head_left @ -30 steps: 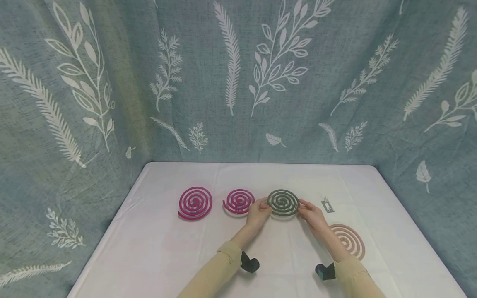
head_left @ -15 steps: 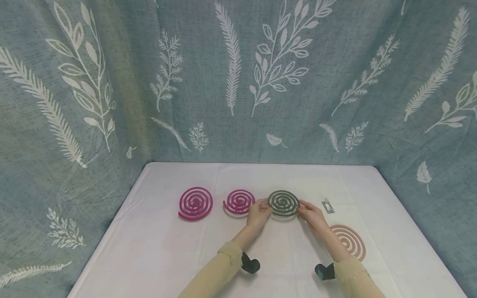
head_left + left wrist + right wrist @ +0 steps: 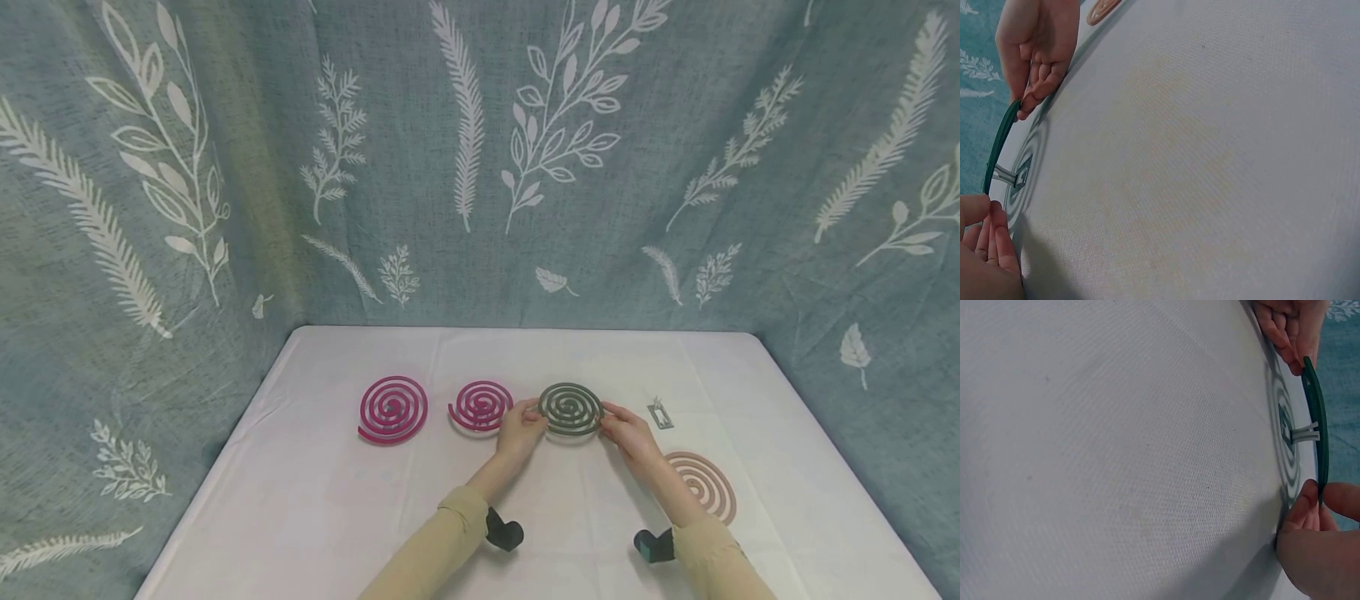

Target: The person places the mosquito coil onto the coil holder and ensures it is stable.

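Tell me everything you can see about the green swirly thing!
The green spiral is dark, thin and round: one strip winds to its middle, with gaps between the turns. It looks matt; I can't tell what it's made of. It lies roughly level above the white table. The left hand and right hand pinch its edge at opposite sides, and prongs of a metal stand seem to touch its underside near the middle.

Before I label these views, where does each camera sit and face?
Head: on the head, facing forward and down at the table; sleeves, left hand, right hand show.
Left wrist: on that wrist, facing across the table, green coil edge-on at left; both hands show.
Right wrist: on that wrist, facing likewise, green coil at right; both hands show.
Both wrist views share the stand beneath it.
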Motion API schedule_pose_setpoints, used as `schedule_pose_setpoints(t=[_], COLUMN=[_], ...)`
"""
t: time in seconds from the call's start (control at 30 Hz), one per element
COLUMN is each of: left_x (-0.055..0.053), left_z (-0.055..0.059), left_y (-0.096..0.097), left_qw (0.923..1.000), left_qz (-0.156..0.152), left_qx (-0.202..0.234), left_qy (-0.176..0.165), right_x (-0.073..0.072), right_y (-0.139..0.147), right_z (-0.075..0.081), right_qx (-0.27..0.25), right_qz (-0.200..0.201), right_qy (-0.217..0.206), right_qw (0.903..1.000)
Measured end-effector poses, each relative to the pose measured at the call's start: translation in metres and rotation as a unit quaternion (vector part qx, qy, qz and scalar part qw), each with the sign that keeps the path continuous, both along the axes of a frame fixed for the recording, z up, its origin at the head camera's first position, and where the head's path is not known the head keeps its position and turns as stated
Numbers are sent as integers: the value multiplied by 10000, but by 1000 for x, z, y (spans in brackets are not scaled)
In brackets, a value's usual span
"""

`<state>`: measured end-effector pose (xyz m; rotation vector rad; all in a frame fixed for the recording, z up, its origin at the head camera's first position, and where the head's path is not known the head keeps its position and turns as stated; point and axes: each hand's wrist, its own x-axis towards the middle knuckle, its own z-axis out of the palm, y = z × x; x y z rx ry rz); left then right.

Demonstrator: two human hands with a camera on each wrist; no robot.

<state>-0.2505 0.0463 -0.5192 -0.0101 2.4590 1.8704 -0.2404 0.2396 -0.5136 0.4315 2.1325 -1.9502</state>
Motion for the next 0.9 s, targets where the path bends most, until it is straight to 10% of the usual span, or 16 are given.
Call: schedule_pose_setpoints(t=[0.9], left_x=[3], left_z=[3], left_y=[-1], left_qw=[10000], left_qz=[13], left_qx=[89], left_qy=[4], right_x=[-1], right_y=[0], right_z=[0], right_qx=[1], right_qz=[14], right_qy=[-49], right_qw=[10000])
